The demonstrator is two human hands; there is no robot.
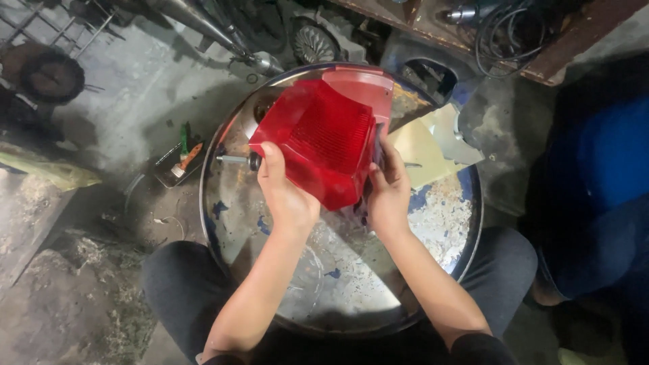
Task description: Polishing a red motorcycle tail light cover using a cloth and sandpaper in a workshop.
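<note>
Both grips, left hand (pixel 287 196) and right hand (pixel 387 196), flank the red lens (pixel 324 138).

Orange-handled tool (pixel 187 159) on the concrete floor (pixel 135 88), coiled cable (pixel 503 30) above

Both my bare forearms reach forward; my left hand (pixel 287 192) and right hand (pixel 387 192) are raised, fingers curled, thumbs extended upward, palms facing inward.

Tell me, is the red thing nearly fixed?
Hard to say. Done: the red cover is off whatever it belongs to. In hand: the left hand and right hand hold it over the round metal tray. Left: the screwdriver lies untouched on the floor, and nothing shows the cover being fitted anywhere.
</note>
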